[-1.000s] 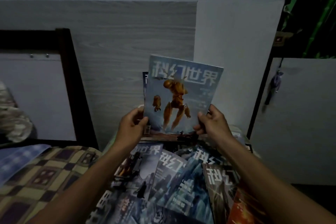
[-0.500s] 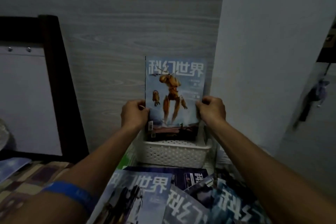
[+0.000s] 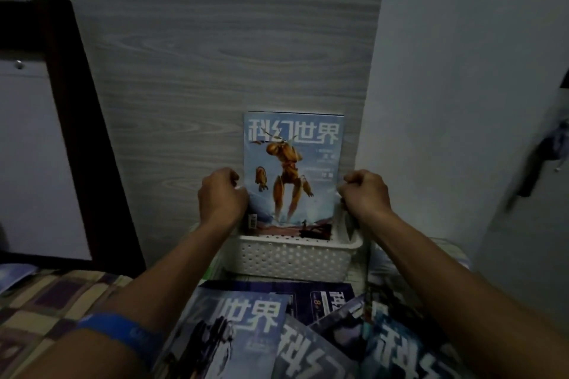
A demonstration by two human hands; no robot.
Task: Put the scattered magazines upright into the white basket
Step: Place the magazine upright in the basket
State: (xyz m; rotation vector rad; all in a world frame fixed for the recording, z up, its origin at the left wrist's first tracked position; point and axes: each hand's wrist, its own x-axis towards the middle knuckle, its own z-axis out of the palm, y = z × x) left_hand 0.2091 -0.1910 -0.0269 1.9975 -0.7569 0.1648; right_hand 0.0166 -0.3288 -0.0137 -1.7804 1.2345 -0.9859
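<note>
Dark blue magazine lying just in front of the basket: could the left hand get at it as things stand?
Probably not yet: the left hand is gripping the upright magazine; the dark blue magazine lies partly under others.

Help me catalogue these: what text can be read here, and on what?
"科幻世界": title on the upright magazine held in the basket.
"世界": on the flat magazine in front, title partly hidden by the arm.
"8": on the dark blue magazine.
Small print and barcode on the upright cover: too small to read.

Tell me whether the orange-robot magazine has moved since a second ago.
Yes. The magazine has gone down into the white basket; earlier both hands held it above the scattered pile.
</note>
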